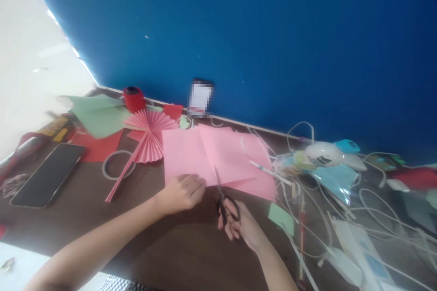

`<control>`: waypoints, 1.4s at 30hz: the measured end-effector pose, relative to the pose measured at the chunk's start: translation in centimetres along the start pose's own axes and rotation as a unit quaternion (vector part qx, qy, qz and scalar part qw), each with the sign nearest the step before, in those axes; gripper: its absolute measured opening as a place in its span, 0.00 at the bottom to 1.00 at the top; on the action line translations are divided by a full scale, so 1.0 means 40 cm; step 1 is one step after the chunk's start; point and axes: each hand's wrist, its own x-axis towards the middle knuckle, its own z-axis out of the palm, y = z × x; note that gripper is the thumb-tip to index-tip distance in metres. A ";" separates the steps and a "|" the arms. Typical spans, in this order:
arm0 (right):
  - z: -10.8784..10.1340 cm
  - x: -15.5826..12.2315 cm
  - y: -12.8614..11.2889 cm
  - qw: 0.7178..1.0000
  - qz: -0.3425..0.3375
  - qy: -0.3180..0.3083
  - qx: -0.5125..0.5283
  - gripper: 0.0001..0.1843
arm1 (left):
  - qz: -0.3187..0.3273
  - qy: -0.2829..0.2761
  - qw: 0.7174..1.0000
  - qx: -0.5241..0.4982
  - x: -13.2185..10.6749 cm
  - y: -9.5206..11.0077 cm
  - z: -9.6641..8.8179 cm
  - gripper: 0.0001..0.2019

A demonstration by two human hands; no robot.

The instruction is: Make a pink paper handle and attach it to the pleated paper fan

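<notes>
A sheet of pink paper (191, 152) lies on the dark brown table (177, 245), with a second pink sheet (246, 159) overlapping it. My left hand (182, 192) rests on the near edge of the pink paper, fingers curled and pressing it down. My right hand (241, 225) holds black-handled scissors (221, 191), fingers through the loops. The blades point away from me and sit in the near edge of the pink paper, just right of my left hand.
A pink pleated paper fan (148, 136), green paper (99, 113), red paper (99, 148), a red tape roll (134, 98) and a wire ring (116, 165) lie at left. A dark phone (48, 173) lies far left. White cables (341, 218) and packets clutter the right. A blue wall stands behind.
</notes>
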 end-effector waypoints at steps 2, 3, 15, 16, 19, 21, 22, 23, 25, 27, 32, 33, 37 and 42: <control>0.001 0.002 0.002 1.000 -0.004 0.002 0.006 0.25 | -0.048 -0.027 0.992 -0.113 0.006 0.053 -0.005 0.09; 0.002 0.003 0.004 1.000 -0.003 0.010 0.014 0.24 | -0.097 -0.039 0.971 -0.213 0.009 0.084 -0.004 0.10; 0.013 0.005 0.007 0.998 -0.057 -0.014 0.029 0.25 | -0.508 0.202 0.331 -0.769 0.041 0.070 0.074 0.12; 0.016 0.005 0.007 0.998 -0.059 -0.019 0.025 0.24 | -0.523 0.225 0.319 -0.758 0.046 0.064 0.070 0.12; 0.026 0.004 0.011 0.997 -0.064 -0.028 0.014 0.23 | -0.568 0.277 0.294 -0.717 0.057 0.063 0.061 0.09; 0.031 0.005 0.015 0.997 -0.070 -0.028 0.011 0.22 | -0.589 0.281 0.290 -0.700 0.060 0.067 0.059 0.09; 0.033 0.006 0.017 0.997 -0.074 -0.028 0.012 0.22 | -0.595 0.276 0.289 -0.697 0.059 0.069 0.059 0.10; 0.033 0.007 0.019 0.996 -0.077 -0.029 0.014 0.22 | -0.599 0.268 0.291 -0.696 0.058 0.071 0.060 0.10; 0.033 0.008 0.023 0.996 -0.083 -0.034 0.021 0.22 | -0.599 0.250 0.298 -0.700 0.054 0.074 0.062 0.11; 0.031 0.008 0.025 0.995 -0.088 -0.037 0.025 0.22 | -0.592 0.228 0.307 -0.709 0.051 0.075 0.061 0.11; 0.030 0.006 0.029 0.992 -0.109 -0.049 0.028 0.22 | -0.553 0.200 0.322 -0.742 0.053 0.073 0.052 0.11; 0.030 0.006 0.030 0.992 -0.112 -0.051 0.030 0.22 | -0.544 0.196 0.325 -0.748 0.054 0.072 0.050 0.11; 0.030 0.005 0.032 0.992 -0.111 -0.054 0.034 0.22 | -0.536 0.189 0.328 -0.755 0.057 0.072 0.046 0.12; 0.035 -0.001 0.022 0.991 -0.116 -0.053 0.033 0.22 | -0.535 0.196 0.322 -0.756 0.058 0.073 0.041 0.14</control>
